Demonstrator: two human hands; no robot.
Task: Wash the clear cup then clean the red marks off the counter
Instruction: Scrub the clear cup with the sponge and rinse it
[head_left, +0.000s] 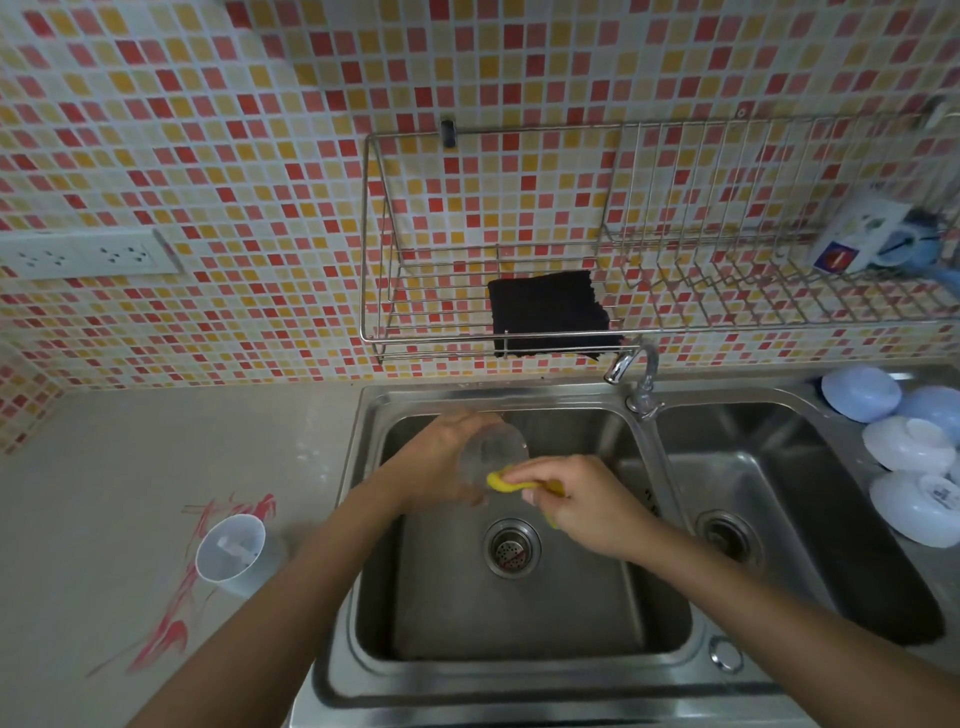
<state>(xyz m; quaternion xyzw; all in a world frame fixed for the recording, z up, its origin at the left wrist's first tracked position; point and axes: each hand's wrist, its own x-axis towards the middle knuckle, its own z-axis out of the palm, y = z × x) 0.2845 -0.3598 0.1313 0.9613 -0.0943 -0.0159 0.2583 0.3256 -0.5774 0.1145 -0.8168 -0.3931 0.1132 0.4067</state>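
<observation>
Over the left basin of the sink (363, 519), the first step of the task was in hand: the cup (493, 452) was being washed. The left hand (441, 457) was wrapped around the clear cup from the far side, holding it tilted above the drain (511, 546), with its mouth turned toward the right. The right hand (576, 501) was clenched on a yellow sponge (501, 482), pressing it against the near side of the cup just beside the rim. Sponge and cup were touching; whether the sponge reached inside could not be told, since the cup was blurred and see-through. No water could be seen running from the tap (631, 364).

The red marks (171, 618) lay untouched on the counter (104, 467), well to the left of both hands, streaked around and under a white cup (231, 551) that stood among them. That second step seemed not yet begun.

By my judgement, the next move called for finishing the scrub, rinsing the cup under the tap, and setting it down somewhere clear of the marks. After that the white cup would likely need shifting aside before the marks could be wiped. A wet, soapy cup could slip from the left hand, so a firm hold mattered.
</observation>
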